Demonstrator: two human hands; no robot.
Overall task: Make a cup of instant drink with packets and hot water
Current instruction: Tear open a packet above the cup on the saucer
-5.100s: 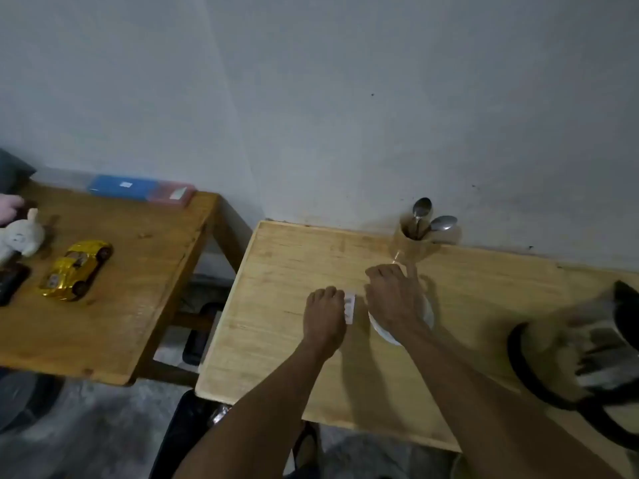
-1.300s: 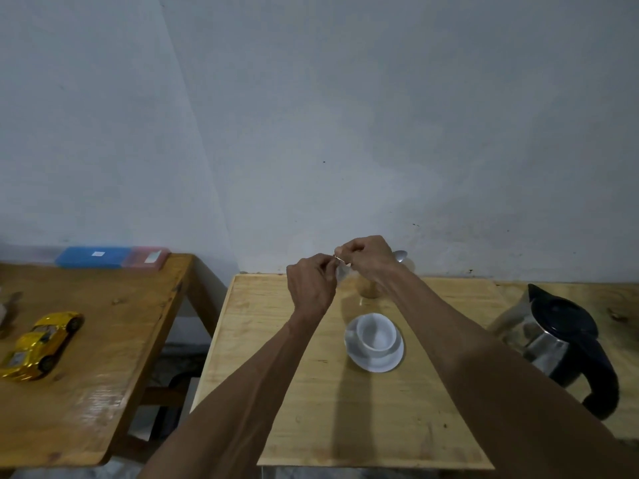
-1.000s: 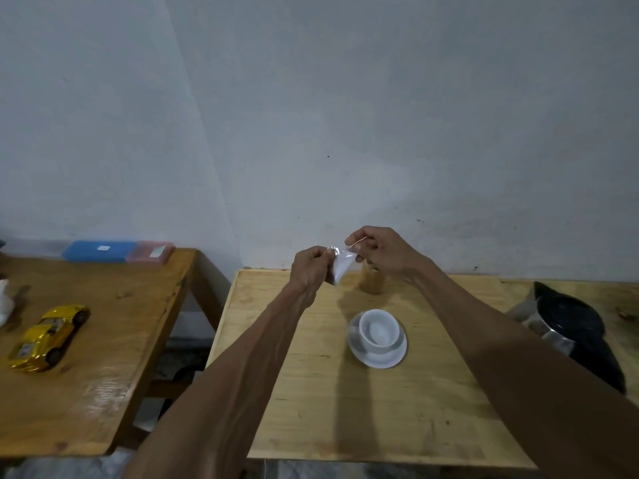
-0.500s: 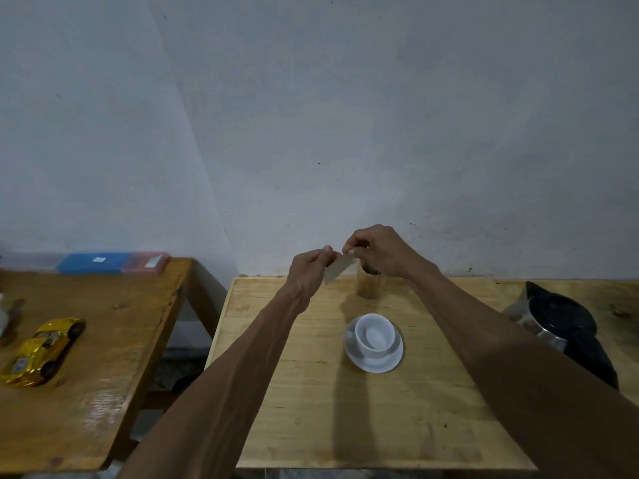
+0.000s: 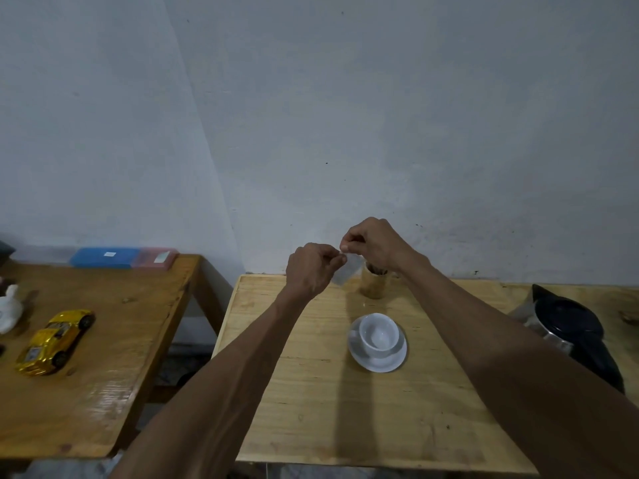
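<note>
A small pale packet hangs in the air above the far part of the wooden table. My left hand and my right hand both pinch its top edge, fingertips close together. Below and nearer to me, an empty white cup stands on a white saucer. A steel kettle with a black lid and handle sits at the table's right, partly hidden by my right forearm.
A wooden holder stands at the table's back edge by the wall, just behind the packet. A second table on the left carries a gold toy car, a white figurine and a blue and pink box. A gap separates the tables.
Both hands lifted the packet from the table to above the cup's far side. In the last second the hands have drawn closer together at its top edge, and the packet now hangs down.
</note>
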